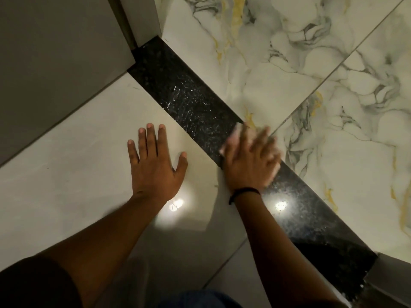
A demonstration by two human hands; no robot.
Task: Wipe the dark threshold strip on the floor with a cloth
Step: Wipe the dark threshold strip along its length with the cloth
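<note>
The dark speckled threshold strip (182, 94) runs diagonally from the upper left door frame to the lower right. White smears and specks mark its upper half. My right hand (249, 161), blurred by motion, presses flat on a pale cloth (232, 138) near the middle of the strip; only the cloth's far edge shows beyond the fingers. A black band circles that wrist. My left hand (155, 161) rests flat, fingers spread, on the plain cream tile (77, 174) beside the strip, holding nothing.
A grey door (55, 63) and its frame (144, 21) stand at the upper left end of the strip. Marbled tiles with grey and yellow veins (311, 63) lie beyond it. Another frame piece (391, 272) meets the strip at lower right.
</note>
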